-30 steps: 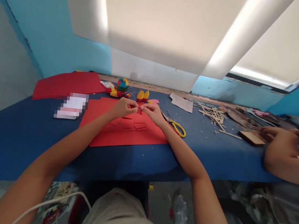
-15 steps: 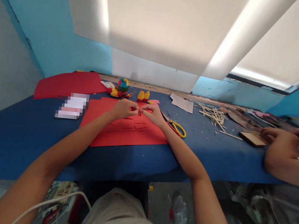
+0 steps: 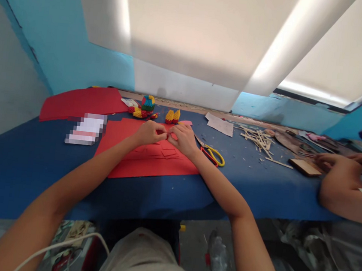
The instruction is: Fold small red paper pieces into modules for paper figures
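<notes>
Over a red paper sheet (image 3: 122, 168) on the blue table, my left hand (image 3: 149, 133) and my right hand (image 3: 183, 139) meet fingertip to fingertip. Both are closed on a small red paper piece (image 3: 168, 136), mostly hidden by the fingers. Several small cut red paper pieces (image 3: 169, 152) lie on the sheet just below the hands. Right of my right wrist rest scissors (image 3: 215, 155) with yellow and red handles. Behind the hands stand small yellow-and-red folded-paper pieces (image 3: 173, 116) and a multicoloured folded-paper figure (image 3: 146, 107).
A stack of red sheets (image 3: 81, 102) and a blurred white item (image 3: 87, 129) lie to the left. Thin wooden sticks (image 3: 258, 140) and a white paper scrap (image 3: 220, 124) are on the right. At the far right, another person's hand (image 3: 327, 159) is beside a wooden block (image 3: 305, 167).
My right hand's fingers have curled further over the red paper piece and moved slightly left. My left hand stays nearly in place. The view has shifted a little.
</notes>
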`<state>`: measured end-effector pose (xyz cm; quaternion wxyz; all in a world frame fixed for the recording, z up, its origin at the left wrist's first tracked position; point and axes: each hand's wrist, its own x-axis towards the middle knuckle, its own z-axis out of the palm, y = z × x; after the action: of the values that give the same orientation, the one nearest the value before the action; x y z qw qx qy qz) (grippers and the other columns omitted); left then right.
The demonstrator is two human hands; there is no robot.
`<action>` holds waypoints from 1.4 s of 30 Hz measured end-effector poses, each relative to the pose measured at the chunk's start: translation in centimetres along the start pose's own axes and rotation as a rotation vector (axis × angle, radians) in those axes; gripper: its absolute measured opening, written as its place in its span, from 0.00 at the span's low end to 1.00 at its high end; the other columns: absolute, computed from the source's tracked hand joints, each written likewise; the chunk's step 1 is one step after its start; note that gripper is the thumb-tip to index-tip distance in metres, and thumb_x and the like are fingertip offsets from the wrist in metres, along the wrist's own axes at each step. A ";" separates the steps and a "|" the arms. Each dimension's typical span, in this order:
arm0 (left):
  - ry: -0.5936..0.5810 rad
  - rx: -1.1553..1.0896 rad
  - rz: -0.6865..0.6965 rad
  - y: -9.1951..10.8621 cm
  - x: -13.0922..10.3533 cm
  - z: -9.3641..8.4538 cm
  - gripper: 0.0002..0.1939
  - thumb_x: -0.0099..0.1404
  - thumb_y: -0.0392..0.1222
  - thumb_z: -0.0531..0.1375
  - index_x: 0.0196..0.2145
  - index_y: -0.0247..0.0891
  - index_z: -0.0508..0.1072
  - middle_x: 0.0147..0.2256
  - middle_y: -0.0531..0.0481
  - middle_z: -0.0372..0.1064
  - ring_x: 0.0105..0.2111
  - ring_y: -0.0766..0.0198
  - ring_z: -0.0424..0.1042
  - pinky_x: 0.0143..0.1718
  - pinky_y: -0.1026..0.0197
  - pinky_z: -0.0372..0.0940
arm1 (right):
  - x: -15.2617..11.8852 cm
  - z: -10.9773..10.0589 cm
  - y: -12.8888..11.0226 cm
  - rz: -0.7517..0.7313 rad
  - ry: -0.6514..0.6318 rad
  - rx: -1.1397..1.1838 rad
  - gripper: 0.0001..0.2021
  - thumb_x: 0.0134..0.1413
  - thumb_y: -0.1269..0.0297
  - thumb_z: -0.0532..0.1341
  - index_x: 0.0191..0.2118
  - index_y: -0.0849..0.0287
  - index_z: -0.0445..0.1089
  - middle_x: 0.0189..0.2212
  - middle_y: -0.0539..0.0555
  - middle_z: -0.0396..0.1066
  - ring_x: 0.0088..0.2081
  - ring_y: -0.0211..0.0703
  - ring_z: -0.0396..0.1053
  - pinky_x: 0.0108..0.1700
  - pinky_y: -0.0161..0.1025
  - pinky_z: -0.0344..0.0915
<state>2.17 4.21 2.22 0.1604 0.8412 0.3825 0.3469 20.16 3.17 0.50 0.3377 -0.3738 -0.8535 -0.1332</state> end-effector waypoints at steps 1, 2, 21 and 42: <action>0.003 -0.004 -0.008 0.0 0.0 0.0 0.10 0.52 0.40 0.56 0.17 0.36 0.71 0.16 0.53 0.63 0.20 0.67 0.59 0.22 0.65 0.49 | 0.0 -0.1 -0.1 -0.014 -0.005 -0.007 0.08 0.57 0.63 0.58 0.30 0.59 0.69 0.30 0.54 0.74 0.35 0.43 0.68 0.42 0.41 0.55; 0.007 -0.007 -0.013 -0.1 0.0 0.0 0.10 0.51 0.40 0.56 0.17 0.36 0.70 0.15 0.53 0.63 0.20 0.68 0.58 0.22 0.65 0.49 | 0.0 -0.2 -0.2 -0.017 -0.001 -0.003 0.08 0.57 0.63 0.57 0.30 0.59 0.70 0.30 0.54 0.74 0.35 0.43 0.68 0.42 0.41 0.56; 0.083 -0.302 -0.012 0.3 0.2 0.1 0.09 0.51 0.40 0.57 0.21 0.33 0.74 0.20 0.51 0.71 0.22 0.68 0.65 0.22 0.68 0.58 | -0.1 0.4 0.0 0.046 0.276 0.173 0.06 0.55 0.63 0.60 0.31 0.56 0.72 0.34 0.52 0.72 0.38 0.40 0.69 0.44 0.40 0.61; 0.352 -0.528 -0.046 0.1 0.5 -0.5 0.09 0.54 0.40 0.57 0.23 0.33 0.73 0.20 0.50 0.71 0.22 0.67 0.69 0.25 0.66 0.65 | 0.3 0.4 -0.8 0.194 0.314 0.410 0.16 0.54 0.54 0.61 0.46 0.54 0.67 0.43 0.56 0.69 0.46 0.45 0.67 0.49 0.45 0.65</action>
<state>2.09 4.51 2.90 0.3126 0.6887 0.3202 0.5705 19.21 2.96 0.46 0.5458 -0.3525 -0.7599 0.0187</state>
